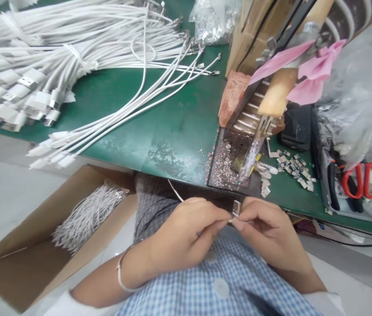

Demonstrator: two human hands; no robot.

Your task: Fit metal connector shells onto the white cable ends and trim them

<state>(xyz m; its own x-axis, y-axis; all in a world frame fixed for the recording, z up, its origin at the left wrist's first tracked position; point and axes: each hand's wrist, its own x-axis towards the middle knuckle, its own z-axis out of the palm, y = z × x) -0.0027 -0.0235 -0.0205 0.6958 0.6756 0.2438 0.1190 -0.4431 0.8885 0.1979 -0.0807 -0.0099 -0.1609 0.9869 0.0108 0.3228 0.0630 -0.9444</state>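
My left hand (189, 230) is closed in a pinch, and a thin white cable (174, 190) runs up behind it. Fingertip to fingertip with it, my right hand (268, 230) pinches a small metal USB plug (236, 207) that stands up between thumb and forefinger. A short white bit shows where the two pinches meet; the fingers hide how cable and plug join. Both hands are held over my lap, just below the table's front edge. Above them a wooden-handled soldering iron (276, 94), tied with pink ribbon, leans tip down over a dark tray (220, 169) strewn with solder bits.
Loose USB plugs (293, 166) lie right of the tray. Red-handled scissors (363, 181) sit in a bin at far right. Several white cables (130, 105) lie on the green table (179, 127), with bundled cables (84, 48) behind. A cardboard box (18, 245) at lower left holds more cables.
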